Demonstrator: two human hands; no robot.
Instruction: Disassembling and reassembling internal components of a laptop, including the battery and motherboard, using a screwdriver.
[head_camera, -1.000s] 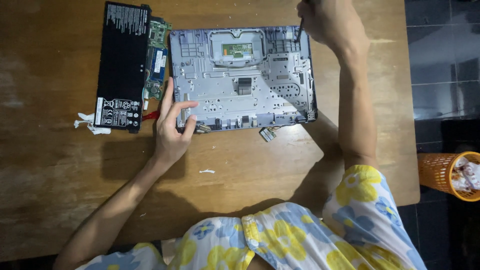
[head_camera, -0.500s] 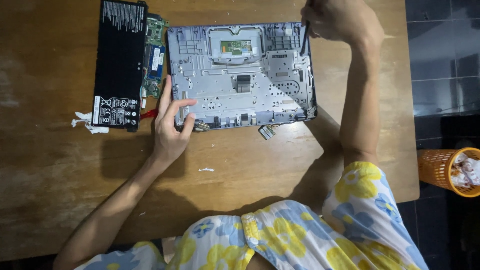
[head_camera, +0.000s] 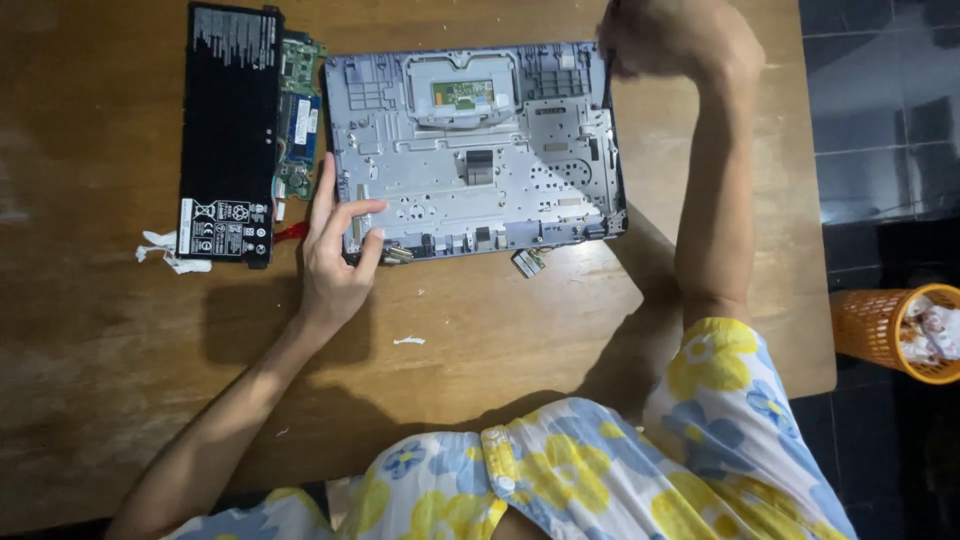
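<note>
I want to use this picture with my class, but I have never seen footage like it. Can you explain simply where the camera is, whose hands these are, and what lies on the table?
The camera sits on a person's head and looks down at their own bare hands. On the wooden table lies an opened laptop shell, its grey metal inside facing up. The left hand rests flat on its near left corner. The right hand grips a thin dark tool at the far right corner. Left of the shell lie a black battery and a green circuit board.
</note>
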